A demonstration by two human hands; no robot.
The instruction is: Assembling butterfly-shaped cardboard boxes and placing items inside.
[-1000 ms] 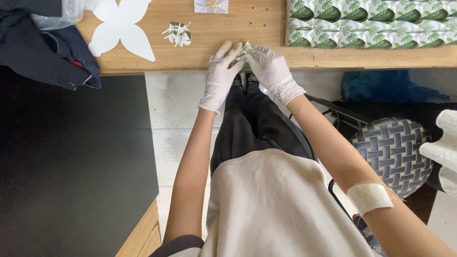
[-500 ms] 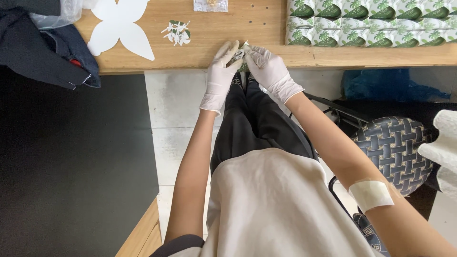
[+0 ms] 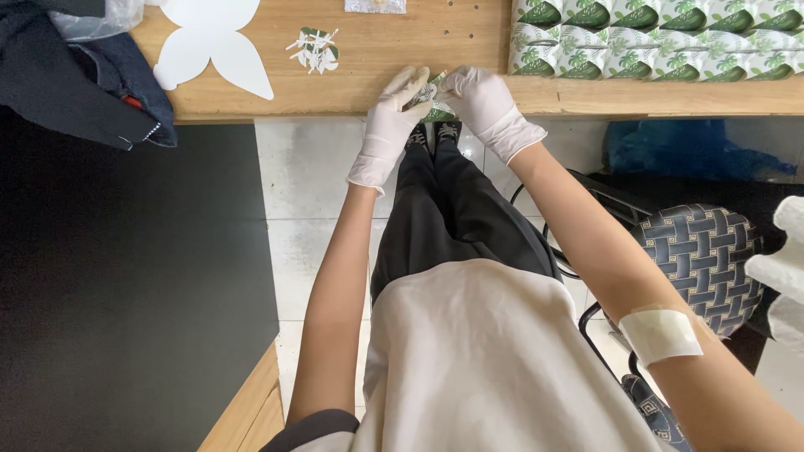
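Both my hands wear white gloves and meet at the near edge of a wooden table. My left hand and my right hand pinch a small green-and-white leaf-patterned paper piece between their fingertips. Most of the piece is hidden by the fingers. A small heap of green-and-white paper bits lies on the table to the left of my hands.
Rows of folded green leaf-patterned packets fill the table's right part. A white butterfly-shaped cutout and a dark jacket lie at the left. A woven-seat stool stands at my right. White tile floor lies below.
My hands have stayed together at the table edge, with the fingers shifting slightly around the paper piece. Nothing else moved.
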